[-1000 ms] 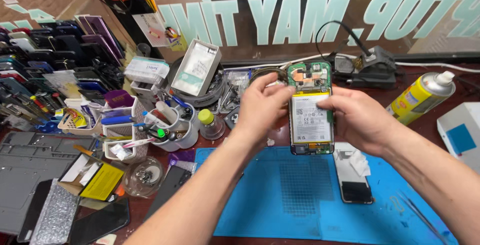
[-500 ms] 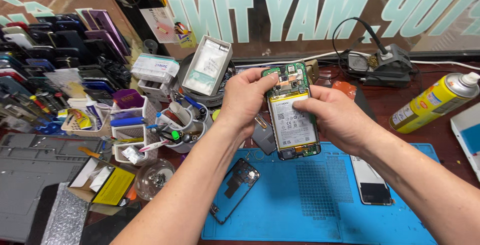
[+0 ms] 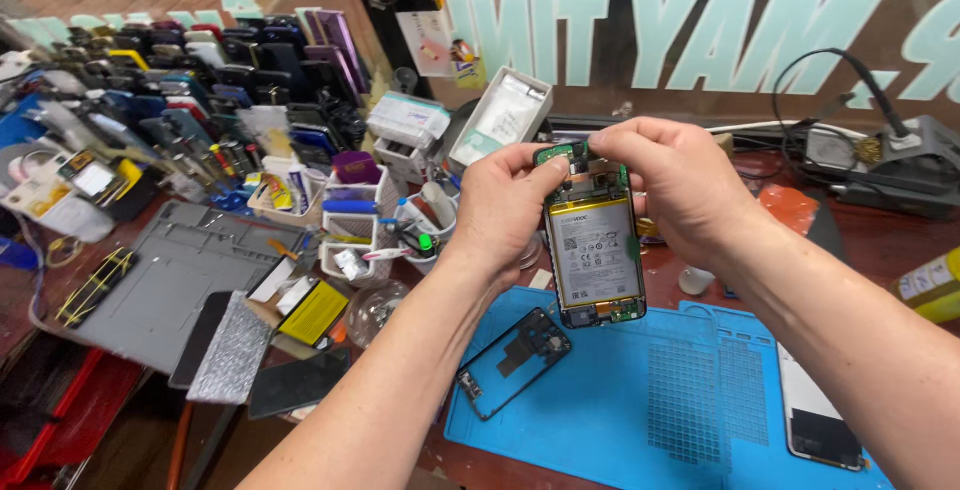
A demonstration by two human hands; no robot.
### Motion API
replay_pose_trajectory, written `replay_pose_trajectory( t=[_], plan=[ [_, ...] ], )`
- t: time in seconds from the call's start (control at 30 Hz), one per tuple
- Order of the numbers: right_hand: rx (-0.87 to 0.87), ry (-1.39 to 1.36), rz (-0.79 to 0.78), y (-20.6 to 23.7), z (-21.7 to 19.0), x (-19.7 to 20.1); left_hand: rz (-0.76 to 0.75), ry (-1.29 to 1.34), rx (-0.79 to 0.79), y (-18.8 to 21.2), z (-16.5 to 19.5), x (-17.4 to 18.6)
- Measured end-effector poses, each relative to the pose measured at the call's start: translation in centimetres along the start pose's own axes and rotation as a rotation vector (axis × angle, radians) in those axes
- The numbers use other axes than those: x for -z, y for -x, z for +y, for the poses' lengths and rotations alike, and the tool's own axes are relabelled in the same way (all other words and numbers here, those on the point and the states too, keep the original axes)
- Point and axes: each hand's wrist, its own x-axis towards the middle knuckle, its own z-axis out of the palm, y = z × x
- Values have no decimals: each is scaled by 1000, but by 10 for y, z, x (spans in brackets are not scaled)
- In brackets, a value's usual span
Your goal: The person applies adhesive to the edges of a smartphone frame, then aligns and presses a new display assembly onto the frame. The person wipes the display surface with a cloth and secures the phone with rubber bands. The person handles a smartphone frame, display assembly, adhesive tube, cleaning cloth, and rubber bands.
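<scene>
Two hands over blue mat (image 3: 650, 410), left hand (image 3: 500, 205) and right hand (image 3: 675, 185) grips closed on opened phone (image 3: 592, 250)

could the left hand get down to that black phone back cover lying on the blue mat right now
Probably yes. The black back cover lies uncovered on the blue mat, just below the left hand; but that hand grips the opened phone together with the right hand.

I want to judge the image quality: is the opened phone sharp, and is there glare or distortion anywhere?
Head view: the opened phone between the left hand and right hand is sharp; light is even with soft shadows; the window behind shows faint reflections; edges bend slightly from the wide lens.
</scene>
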Motion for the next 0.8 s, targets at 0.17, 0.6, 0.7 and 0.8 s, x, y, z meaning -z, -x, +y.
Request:
replay_pose_trajectory(
  t=[0.17,0.6,0.7,0.8],
  plan=[
    [28,17,5,-16,0,-46,58,-130,-168,5,18,32],
    [171,118,-50,-62,-4,-230,61,121,-154,12,94,194],
    [196,72,-68,-78,1,-292,69,75,-165,14,118,255],
    [184,21,-94,-88,15,-369,43,81,-254,20,142,324]
  ],
)
